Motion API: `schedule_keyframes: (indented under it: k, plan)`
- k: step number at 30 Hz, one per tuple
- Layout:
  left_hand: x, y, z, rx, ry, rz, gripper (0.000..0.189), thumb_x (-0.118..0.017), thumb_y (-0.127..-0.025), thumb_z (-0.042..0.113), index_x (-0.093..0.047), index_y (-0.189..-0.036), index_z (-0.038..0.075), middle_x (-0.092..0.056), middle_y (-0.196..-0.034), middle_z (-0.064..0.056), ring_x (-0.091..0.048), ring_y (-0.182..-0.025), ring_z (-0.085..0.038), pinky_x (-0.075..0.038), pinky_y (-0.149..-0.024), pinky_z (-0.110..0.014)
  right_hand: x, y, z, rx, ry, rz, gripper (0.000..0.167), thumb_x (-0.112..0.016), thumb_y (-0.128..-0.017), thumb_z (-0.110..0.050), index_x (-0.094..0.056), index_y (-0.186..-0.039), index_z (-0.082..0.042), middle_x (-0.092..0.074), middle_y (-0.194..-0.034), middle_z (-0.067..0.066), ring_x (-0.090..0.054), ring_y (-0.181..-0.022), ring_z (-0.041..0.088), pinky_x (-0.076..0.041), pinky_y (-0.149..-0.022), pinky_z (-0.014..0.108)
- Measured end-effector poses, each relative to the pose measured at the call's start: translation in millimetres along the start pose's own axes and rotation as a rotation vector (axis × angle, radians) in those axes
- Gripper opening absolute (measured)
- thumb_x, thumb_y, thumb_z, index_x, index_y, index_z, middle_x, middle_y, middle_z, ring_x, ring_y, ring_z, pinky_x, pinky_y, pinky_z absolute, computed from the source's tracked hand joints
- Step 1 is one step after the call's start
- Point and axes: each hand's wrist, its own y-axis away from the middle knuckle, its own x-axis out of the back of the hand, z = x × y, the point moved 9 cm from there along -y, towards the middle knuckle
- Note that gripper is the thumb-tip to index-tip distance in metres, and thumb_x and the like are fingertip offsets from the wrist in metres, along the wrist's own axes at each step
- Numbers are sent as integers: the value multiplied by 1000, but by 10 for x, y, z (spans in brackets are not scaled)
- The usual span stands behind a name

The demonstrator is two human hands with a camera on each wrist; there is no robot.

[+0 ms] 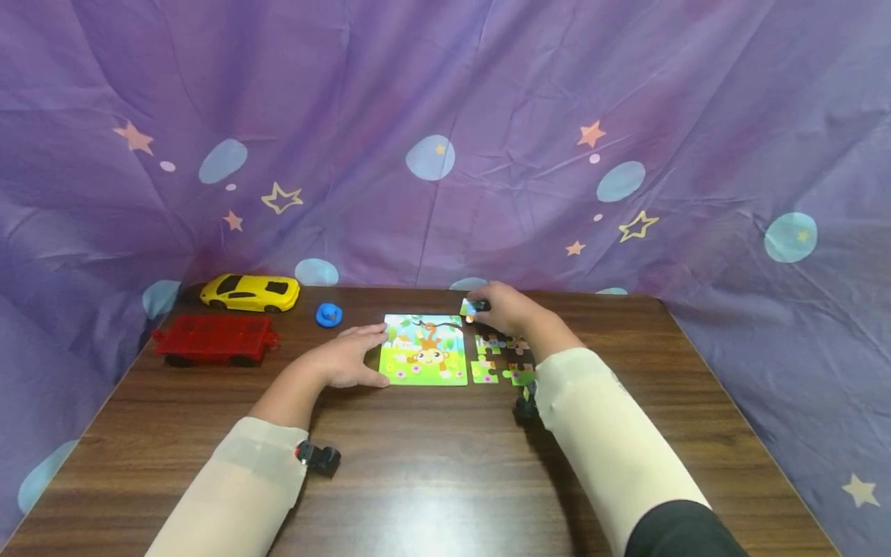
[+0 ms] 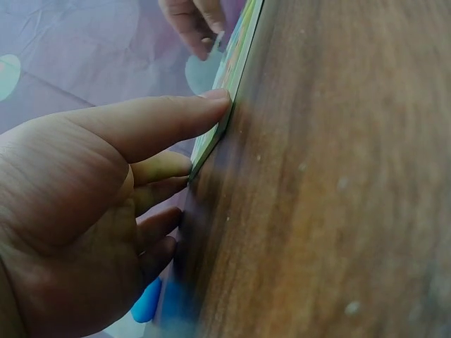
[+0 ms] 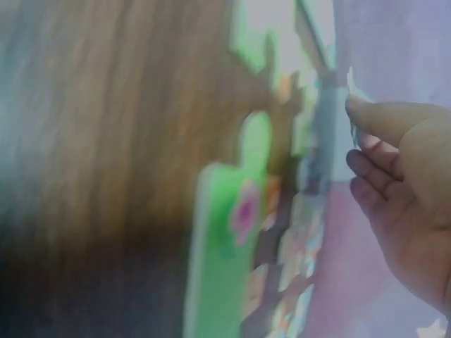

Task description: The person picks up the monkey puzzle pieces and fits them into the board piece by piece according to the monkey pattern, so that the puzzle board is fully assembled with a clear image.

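A square monkey picture puzzle board [image 1: 411, 373] lies flat on the table. My left hand [image 1: 346, 357] is at its left side, fingers spread, with the thumb [image 2: 183, 116] touching the edge near the lower left corner. Just beyond the board's upper right corner, my right hand [image 1: 513, 311] pinches a small jigsaw piece [image 1: 467, 308] between thumb and fingers, raised above the table. Several loose jigsaw pieces [image 1: 484, 373] lie right of the board, partly hidden under the right forearm. One green piece with a pink flower [image 3: 229, 211] shows large in the right wrist view.
At the back left stand a yellow toy car [image 1: 250, 293] and a red see-through toy wagon [image 1: 216, 338]. A small blue toy [image 1: 329, 315] sits between the car and the board. A purple patterned cloth [image 1: 515, 224] hangs behind the wooden table [image 1: 418, 449].
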Motion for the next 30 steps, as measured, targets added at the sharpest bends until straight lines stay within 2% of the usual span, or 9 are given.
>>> schedule_keyframes:
  k: [3, 6, 9, 14, 22, 27, 30]
  plan:
    - [-2, -1, -8, 3, -4, 1, 91, -81, -93, 44, -39, -166, 9, -24, -180, -7, -19, -166, -42, -20, -134, -62, 32, -11, -110, 11, -57, 16, 49, -68, -106, -23, -60, -152, -9, -52, -162, 17, -45, -154, 39, -33, -131, 55]
    - [1, 0, -5, -2, -4, 3, 91, -81, -93, 44, -39, -166, 9, -24, -180, -7, -19, -166, -42, -21, -134, -62, 26, -23, -241, 37, -115, 28, 50, -69, -106, -25, -59, -152, -9, -51, -162, 16, -53, -147, 37, -43, -126, 53]
    - [-2, 1, 3, -10, -2, 3, 90, -81, -93, 43, -39, -166, 8, -24, -180, -8, -19, -166, -42, -21, -134, -62, -19, -37, -360, 53, -165, 32, 49, -70, -105, -25, -61, -151, -10, -57, -155, 14, -62, -135, 33, -53, -116, 49]
    - [-7, 10, 16, -16, -6, 3, 90, -81, -94, 42, -40, -166, 8, -24, -180, -9, -20, -166, -43, -21, -134, -61, -103, -64, -538, 45, -198, 35, 44, -71, -105, -25, -65, -148, -15, -64, -142, 10, -62, -123, 25, -55, -108, 46]
    - [-24, 2, 14, -18, -6, -9, 89, -80, -94, 42, -40, -166, 8, -26, -180, -10, -21, -166, -42, -21, -134, -61, -249, -156, -790, 56, -210, -10, 43, -69, -106, -24, -65, -148, -16, -62, -132, 7, -62, -108, 20, -56, -100, 40]
    - [-20, 6, 11, -11, 3, -15, 90, -80, -95, 43, -39, -166, 8, -25, -180, -10, -20, -166, -42, -21, -134, -62, -314, -225, -890, 56, -188, -20, 45, -72, -104, -27, -65, -148, -19, -64, -128, 5, -60, -109, 19, -55, -99, 39]
    - [-13, 12, 17, -15, 4, -13, 90, -80, -95, 42, -39, -166, 7, -25, -180, -11, -20, -166, -43, -21, -134, -61, -362, -271, -935, 55, -187, -35, 46, -73, -103, -28, -65, -148, -20, -64, -137, 5, -62, -118, 22, -55, -106, 42]
